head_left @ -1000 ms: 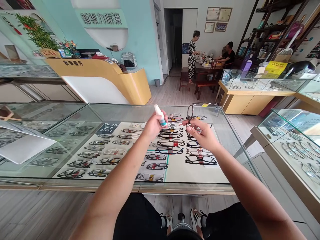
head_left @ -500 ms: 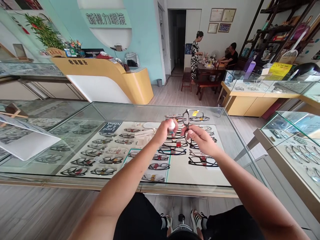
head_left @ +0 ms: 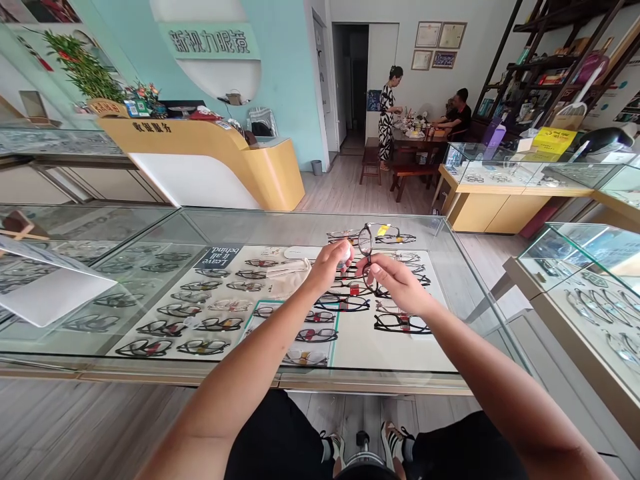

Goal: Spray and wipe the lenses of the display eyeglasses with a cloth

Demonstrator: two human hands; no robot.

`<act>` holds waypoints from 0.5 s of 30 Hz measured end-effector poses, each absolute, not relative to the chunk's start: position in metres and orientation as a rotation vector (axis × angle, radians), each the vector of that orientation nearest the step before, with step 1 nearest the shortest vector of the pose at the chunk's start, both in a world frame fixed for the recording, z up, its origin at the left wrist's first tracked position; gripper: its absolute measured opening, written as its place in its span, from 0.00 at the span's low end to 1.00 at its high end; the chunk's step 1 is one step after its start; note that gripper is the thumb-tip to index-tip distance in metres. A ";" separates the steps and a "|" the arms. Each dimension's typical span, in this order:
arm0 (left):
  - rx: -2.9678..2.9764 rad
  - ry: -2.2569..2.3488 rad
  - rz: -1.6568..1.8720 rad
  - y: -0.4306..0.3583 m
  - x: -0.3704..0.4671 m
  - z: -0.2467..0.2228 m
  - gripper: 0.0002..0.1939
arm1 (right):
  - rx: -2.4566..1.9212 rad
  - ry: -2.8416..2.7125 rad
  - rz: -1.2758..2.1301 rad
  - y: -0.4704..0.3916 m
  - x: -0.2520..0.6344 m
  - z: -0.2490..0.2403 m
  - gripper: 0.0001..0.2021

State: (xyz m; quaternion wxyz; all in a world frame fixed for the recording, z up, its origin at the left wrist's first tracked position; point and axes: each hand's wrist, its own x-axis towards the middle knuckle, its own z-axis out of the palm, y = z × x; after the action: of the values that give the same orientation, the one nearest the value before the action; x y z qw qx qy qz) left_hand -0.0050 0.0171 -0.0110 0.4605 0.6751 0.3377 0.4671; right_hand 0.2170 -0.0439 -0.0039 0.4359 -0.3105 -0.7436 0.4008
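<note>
Bottle (head_left: 347, 248) has neared the held glasses (head_left: 365, 241), left hand (head_left: 330, 264) hiding displayed frames (head_left: 346, 305)

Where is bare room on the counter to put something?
Two patches look bare: the back strip of the counter, behind the dark card, and the front, right of the green-edged card, nearer than the black frame. Crowded with frames: left of the left hand, and around the right hand with its glasses. Whether frames lie under glass, I cannot tell.
</note>
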 end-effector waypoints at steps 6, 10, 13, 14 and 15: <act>1.794 0.839 1.007 0.016 -0.007 -0.015 0.31 | -0.846 -1.673 0.968 -0.036 0.221 -0.004 0.29; 1.873 0.835 0.952 0.011 -0.003 -0.019 0.29 | -0.840 -1.618 0.972 -0.033 0.221 -0.006 0.29; 1.906 0.865 0.953 0.008 -0.002 -0.021 0.26 | -0.854 -1.636 0.953 -0.034 0.220 -0.007 0.29; 1.902 0.864 0.955 0.008 -0.001 -0.021 0.26 | -0.860 -1.641 0.945 -0.034 0.220 -0.007 0.29; 1.892 0.859 0.959 0.008 -0.002 -0.020 0.26 | -0.865 -1.646 0.939 -0.035 0.220 -0.007 0.29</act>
State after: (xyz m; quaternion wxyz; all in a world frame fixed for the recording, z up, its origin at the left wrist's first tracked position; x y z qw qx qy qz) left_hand -0.0017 0.0076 -0.0196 0.4137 0.7528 0.3417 0.3813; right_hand 0.2201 -0.0347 -0.0068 0.5051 -0.3583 -0.6819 0.3892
